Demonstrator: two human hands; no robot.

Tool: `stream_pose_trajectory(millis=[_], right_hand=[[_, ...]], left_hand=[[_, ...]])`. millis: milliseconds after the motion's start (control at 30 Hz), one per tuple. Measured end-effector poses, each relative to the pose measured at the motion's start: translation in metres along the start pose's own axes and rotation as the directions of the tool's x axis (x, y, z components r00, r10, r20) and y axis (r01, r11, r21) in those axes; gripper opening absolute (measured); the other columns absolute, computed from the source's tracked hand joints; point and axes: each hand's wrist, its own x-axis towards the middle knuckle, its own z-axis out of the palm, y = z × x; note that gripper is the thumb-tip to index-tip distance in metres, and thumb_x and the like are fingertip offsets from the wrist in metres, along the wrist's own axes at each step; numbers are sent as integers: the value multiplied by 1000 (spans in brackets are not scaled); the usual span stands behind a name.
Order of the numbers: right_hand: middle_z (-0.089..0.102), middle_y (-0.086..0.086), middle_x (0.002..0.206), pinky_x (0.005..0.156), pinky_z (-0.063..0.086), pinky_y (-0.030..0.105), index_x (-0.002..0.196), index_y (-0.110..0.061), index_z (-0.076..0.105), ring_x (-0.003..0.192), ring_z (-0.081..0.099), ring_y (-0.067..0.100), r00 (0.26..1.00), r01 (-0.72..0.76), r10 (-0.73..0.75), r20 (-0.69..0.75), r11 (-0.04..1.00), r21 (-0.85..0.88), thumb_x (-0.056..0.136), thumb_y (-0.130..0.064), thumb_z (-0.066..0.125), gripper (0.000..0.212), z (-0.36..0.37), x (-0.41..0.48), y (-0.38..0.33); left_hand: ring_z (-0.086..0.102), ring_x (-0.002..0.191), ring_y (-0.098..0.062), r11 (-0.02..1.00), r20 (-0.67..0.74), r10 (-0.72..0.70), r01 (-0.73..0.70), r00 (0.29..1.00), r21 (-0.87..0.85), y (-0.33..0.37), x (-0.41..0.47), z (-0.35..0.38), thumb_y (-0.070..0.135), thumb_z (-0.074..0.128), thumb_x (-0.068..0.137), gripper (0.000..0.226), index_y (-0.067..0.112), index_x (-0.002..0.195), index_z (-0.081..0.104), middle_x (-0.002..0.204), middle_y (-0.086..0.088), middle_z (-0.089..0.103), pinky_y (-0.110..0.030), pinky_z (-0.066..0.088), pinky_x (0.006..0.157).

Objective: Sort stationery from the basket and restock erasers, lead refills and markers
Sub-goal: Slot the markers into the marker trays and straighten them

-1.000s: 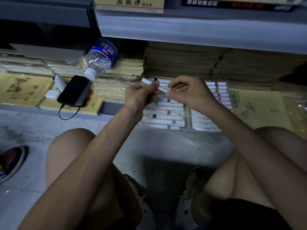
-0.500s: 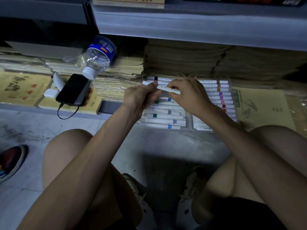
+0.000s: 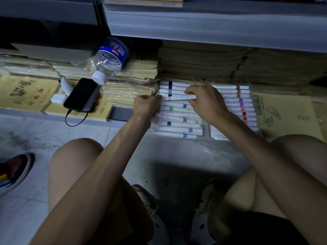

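A white marker (image 3: 178, 97) lies across the left row of markers in a clear plastic tray (image 3: 205, 137) on the bottom shelf. My right hand (image 3: 206, 101) pinches the marker's right end, fingers curled over it. My left hand (image 3: 146, 106) is curled at the marker's left end by the tray's left edge; its grip is partly hidden. The tray holds several white markers with coloured bands in two rows, blue and green on the left (image 3: 177, 129), pink, red and brown on the right (image 3: 242, 105).
A water bottle (image 3: 109, 61) lies on wrapped paper packs to the left, above a black phone (image 3: 81, 94) with a cable and a white charger (image 3: 57, 99). Stacked brown paper (image 3: 203, 62) sits behind the tray. A grey shelf (image 3: 212, 23) overhangs. A shoe (image 3: 14, 171) is at left.
Both hands lowered the marker from above the tray down onto the left row of markers. The right hand shifted from reaching toward the marker to pinching its right end.
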Motion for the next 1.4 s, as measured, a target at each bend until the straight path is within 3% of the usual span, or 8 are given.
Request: stream_pose_trajectory(millis=[233,500,667,767,900,1067,1267,1400], right_hand=[[71,0,109,85,57,40,101,-18,74,99,68,22,1000,-20,21,20,1000,-13,88,-3,68,21,-3,-8,7],[71,4,105,85,57,38,101,-14,79,96,68,24,1000,-27,27,-3,999,24,88,0,69,22,1,-7,12],[73,6,102,85,57,41,100,-13,81,95,70,27,1000,-27,28,-14,998,55,87,3,68,25,5,-8,13],[75,7,101,85,58,42,99,-12,82,94,71,27,1000,-20,21,-17,998,64,86,5,69,25,6,-8,12],[75,7,100,84,58,39,99,-12,82,92,71,25,999,-17,20,-31,997,72,85,6,71,26,5,-9,11],[76,4,91,77,49,24,87,-13,83,85,70,21,996,-49,58,-63,991,127,81,6,70,23,2,-15,9],[77,2,90,81,53,27,89,-13,82,87,71,19,998,-63,67,-20,986,152,85,3,70,20,-8,-15,7],[72,5,103,80,57,34,95,-13,79,90,68,22,995,-33,43,-94,994,106,89,5,65,24,-10,-21,5]], left_hand=[[57,71,-22,999,2,-32,32,999,-17,-1,5,3,19,83,78,33,-1,103,76,80,-12,64,-35,50,63],[58,69,-22,1000,-20,-29,29,999,5,-1,10,6,16,86,75,37,-7,101,74,79,-11,64,-46,61,67],[53,60,-19,999,-43,30,-29,999,39,-2,9,8,12,83,77,12,5,81,73,70,-11,62,-31,47,58],[45,52,-18,999,-40,36,-34,999,40,-3,7,11,6,79,79,20,6,66,64,60,-11,54,-30,41,55],[51,56,-20,1000,-41,2,-1,999,30,0,6,8,11,82,79,13,4,78,71,61,-10,58,-34,48,57],[55,61,-20,999,-56,17,-15,998,35,-4,9,10,11,83,78,26,12,63,61,68,-10,61,-34,51,59],[60,59,-21,981,-5,153,-151,988,122,-11,6,6,22,74,86,26,-4,90,71,71,-10,68,-37,56,63],[74,75,-21,897,17,293,-281,956,341,-13,-3,-8,50,75,75,39,18,97,68,82,-1,77,-43,62,75]])
